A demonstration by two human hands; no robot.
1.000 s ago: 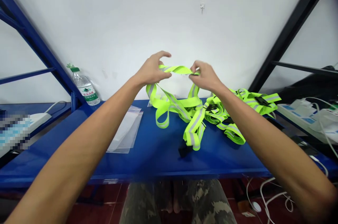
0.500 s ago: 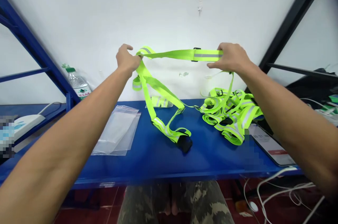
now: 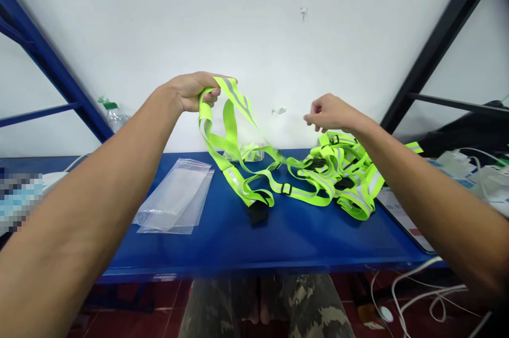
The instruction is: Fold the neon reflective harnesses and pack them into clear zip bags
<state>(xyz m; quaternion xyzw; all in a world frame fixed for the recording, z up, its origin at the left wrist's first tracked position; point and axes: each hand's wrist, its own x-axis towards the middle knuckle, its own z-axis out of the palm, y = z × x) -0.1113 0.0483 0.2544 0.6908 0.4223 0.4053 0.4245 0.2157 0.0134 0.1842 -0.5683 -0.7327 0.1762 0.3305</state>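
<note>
My left hand point(image 3: 199, 91) is closed around a bundle of fluorescent yellow-green reflective strap point(image 3: 230, 139), raised above the table. The strap has a grey stripe and hangs in loops, its lower end with a black piece point(image 3: 258, 212) resting on the tabletop. One length slants down to the right, blurred by motion. My right hand point(image 3: 328, 112) is apart from the strap, fingers loosely bent with nothing visible in them. Below it lies a tangled pile of similar reflective straps point(image 3: 350, 168) with black buckles, which the held strap's end meets.
Clear plastic bags point(image 3: 177, 197) lie on the blue table point(image 3: 238, 242) at left. A packed clear bag point(image 3: 250, 152) sits by the wall. A bottle point(image 3: 115, 118) stands behind my left arm. At right are a phone point(image 3: 397, 216) and white cables point(image 3: 413, 295).
My right hand has let go of the strap it was stretching out, and that length has dropped toward the table. My left hand has turned and gathered the strap in its fingers.
</note>
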